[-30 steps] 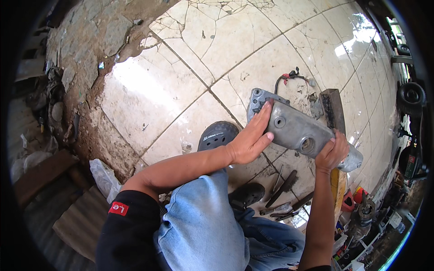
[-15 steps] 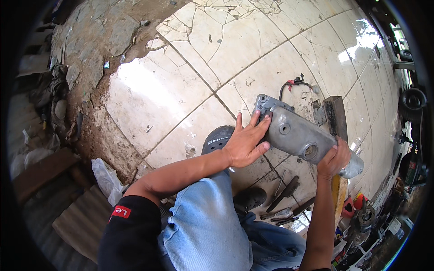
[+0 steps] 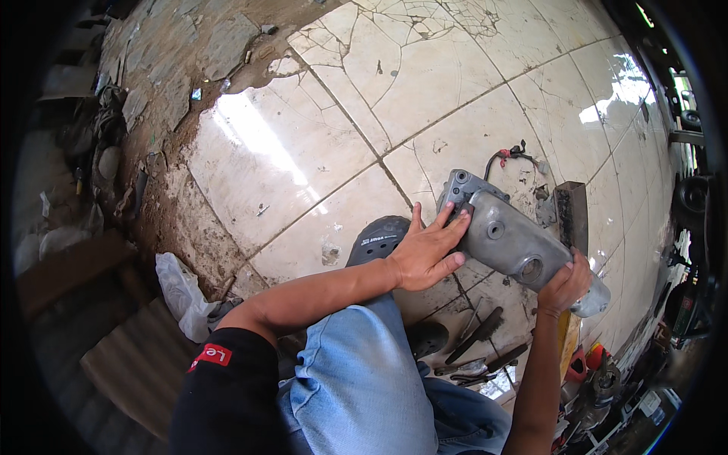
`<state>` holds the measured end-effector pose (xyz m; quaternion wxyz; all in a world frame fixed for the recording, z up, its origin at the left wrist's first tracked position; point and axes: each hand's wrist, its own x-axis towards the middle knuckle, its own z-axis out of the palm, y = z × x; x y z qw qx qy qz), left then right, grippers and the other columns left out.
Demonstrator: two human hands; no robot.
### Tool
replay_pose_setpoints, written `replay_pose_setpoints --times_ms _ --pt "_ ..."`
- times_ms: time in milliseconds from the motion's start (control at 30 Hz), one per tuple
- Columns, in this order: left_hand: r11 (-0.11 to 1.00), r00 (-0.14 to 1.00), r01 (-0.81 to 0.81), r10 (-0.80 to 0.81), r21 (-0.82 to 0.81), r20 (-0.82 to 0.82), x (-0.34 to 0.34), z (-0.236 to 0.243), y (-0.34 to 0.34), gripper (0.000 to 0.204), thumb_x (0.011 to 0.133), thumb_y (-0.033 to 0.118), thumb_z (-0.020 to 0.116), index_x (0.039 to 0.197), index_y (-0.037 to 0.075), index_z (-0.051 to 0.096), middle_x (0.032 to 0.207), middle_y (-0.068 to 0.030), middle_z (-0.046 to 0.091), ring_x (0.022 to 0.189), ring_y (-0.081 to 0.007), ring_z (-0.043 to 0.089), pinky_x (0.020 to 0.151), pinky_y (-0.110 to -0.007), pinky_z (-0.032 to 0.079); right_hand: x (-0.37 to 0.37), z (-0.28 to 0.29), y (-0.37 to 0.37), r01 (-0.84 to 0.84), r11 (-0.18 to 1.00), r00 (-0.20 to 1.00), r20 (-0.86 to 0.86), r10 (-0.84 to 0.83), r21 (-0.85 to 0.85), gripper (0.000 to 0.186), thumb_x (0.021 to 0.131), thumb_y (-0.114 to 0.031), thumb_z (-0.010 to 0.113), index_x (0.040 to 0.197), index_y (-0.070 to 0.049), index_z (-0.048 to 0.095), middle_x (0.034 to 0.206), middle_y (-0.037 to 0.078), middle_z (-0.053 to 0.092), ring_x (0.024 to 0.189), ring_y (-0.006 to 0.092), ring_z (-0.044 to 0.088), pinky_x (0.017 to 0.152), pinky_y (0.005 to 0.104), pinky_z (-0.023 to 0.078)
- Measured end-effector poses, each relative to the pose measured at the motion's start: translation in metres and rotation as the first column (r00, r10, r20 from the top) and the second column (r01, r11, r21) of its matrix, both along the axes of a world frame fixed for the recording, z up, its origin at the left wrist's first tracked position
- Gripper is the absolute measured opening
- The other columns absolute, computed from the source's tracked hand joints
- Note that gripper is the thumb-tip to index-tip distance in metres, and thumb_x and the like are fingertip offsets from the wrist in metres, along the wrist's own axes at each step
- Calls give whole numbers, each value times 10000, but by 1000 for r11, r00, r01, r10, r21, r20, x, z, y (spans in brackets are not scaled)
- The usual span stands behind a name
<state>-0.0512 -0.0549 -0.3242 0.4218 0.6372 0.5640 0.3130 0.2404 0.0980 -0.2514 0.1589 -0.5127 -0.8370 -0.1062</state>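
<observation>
i look down on a floor (image 3: 326,227) of pale, glossy tiles, cracked worst toward twelve o'clock, with bright glare at ten and two. the tiles break off raggedly into dirt (image 3: 163,171) around ten. the room darkens at nine, by a wooden plank (image 3: 72,277), and clutter (image 3: 603,383) crowds four o'clock.

counting: one grey metal cover (image 3: 509,241) at three o'clock, slanting down toward four, two round holes in its face. two hands are on it. my left hand (image 3: 428,254) is open, fingers spread, fingertips at the cover's upper end beside a small dark piece (image 3: 464,218); i can't tell whether that is loose. my right hand (image 3: 566,285) grips the cover's lower end.

also one square metal bar (image 3: 572,214) just beyond the cover, one wire (image 3: 516,155) at two, one brush (image 3: 483,337) between four and five, two dark shoes (image 3: 373,239), one plastic bag (image 3: 180,292) at eight, near one ridged sheet (image 3: 133,371).
</observation>
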Motion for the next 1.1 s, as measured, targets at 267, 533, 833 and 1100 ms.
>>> replay_pose_setpoints --times_ms 267,533,833,1100 --pt "996 996 -92 92 4 -8 -12 6 57 796 1023 598 178 1580 32 138 1642 -143 208 1524 -415 54 1122 -729 -65 -3 -2 1 -3 1000 1000 2 3 14 362 939 -209 415 1139 -13 645 1136 183 658 1099 371 587 969 475 384" --pt "1000 1000 -7 7 11 29 -5 2 16 843 1008 633 124 1577 11 129 1648 -148 184 1528 -408 22 1111 -744 -60 8 -5 1 5 999 1000 19 -5 32 366 940 -210 418 1153 -12 641 1145 182 654 1100 373 583 984 476 378" --pt "1000 999 -7 6 21 36 -12 1 35 849 1009 629 122 1577 0 75 1647 -177 160 1529 -404 32 1123 -726 -61 0 -2 0 11 1000 1000 9 -11 -5 366 934 -200 421 1159 -9 637 1141 182 654 1097 370 579 993 474 373" --pt "998 998 -15 11 59 63 -5 8 41 890 1000 644 196 1574 -7 -4 1656 -200 64 1530 -397 32 1142 -705 -37 -1 -2 1 -4 1000 1000 15 4 11 352 928 -181 431 1158 -6 632 1128 171 660 1086 371 581 971 473 380"
